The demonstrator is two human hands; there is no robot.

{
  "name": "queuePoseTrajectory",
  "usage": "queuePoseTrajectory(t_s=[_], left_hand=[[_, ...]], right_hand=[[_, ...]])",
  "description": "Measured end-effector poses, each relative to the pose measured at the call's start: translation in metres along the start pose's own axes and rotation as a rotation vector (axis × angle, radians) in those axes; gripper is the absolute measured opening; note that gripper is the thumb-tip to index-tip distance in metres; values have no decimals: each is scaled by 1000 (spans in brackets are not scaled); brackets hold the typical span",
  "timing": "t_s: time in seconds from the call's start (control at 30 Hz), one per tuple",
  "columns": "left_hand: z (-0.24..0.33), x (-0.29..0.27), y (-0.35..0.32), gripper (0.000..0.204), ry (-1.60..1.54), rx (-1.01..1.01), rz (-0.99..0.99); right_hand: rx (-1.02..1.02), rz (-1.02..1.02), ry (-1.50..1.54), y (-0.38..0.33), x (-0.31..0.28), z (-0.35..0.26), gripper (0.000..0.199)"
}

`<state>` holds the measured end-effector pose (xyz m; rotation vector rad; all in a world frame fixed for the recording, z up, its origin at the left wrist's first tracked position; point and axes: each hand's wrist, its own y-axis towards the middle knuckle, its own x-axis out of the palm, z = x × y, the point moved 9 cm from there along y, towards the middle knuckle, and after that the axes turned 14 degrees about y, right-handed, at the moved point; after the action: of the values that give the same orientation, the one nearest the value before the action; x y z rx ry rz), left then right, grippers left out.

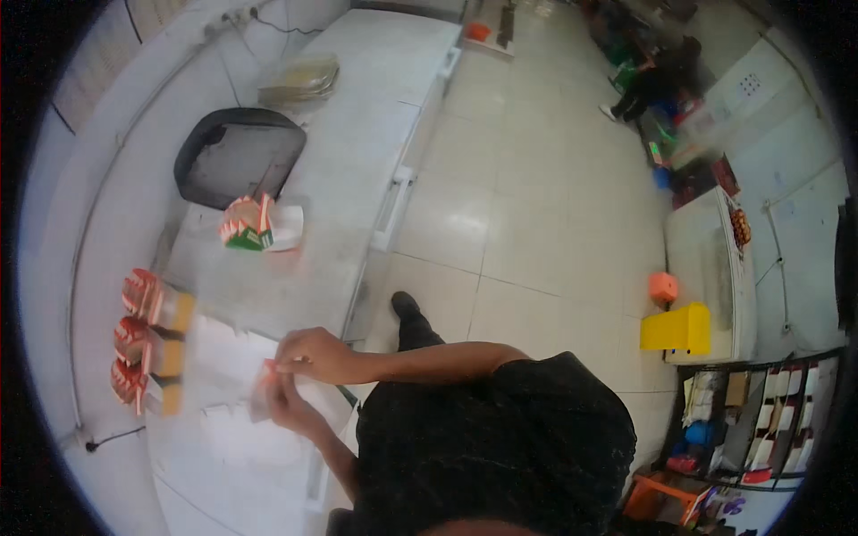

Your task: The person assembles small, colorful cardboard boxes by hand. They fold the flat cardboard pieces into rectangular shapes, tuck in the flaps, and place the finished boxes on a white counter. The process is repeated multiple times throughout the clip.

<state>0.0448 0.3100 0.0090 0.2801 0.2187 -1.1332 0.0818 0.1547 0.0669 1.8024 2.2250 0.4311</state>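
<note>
With the left hand (293, 406) and right hand (319, 354) both seeming to pinch the small reddish piece (270, 365) above the white table (322, 268), it is better to keep this pinch light and steady

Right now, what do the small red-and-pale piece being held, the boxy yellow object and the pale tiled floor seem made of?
Red-and-pale piece: perhaps thin plastic film, looking see-through, though blurred. Yellow object: likely smooth plastic, evenly coloured. Floor: probably glossy ceramic tile, from reflections and joint lines.
</note>
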Motion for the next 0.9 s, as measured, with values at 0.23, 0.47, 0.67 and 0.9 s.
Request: queuePoseTrajectory(t_s=[0.23,0.47,0.67,0.9], left_hand=[[-10,9,14,24,-24,-19,-122],[-3,-37,-3,19,252,37,129],[-28,-77,-49,13,-118,-121,326],[-18,-157,-104,19,-169,-135,699]], right_hand=[[154,115,248,0,-14,21,17],[168,-12,263,6,26,19,15],[134,-224,195,-10,84,-4,14],[90,-611,315,-40,185,-8,14]])
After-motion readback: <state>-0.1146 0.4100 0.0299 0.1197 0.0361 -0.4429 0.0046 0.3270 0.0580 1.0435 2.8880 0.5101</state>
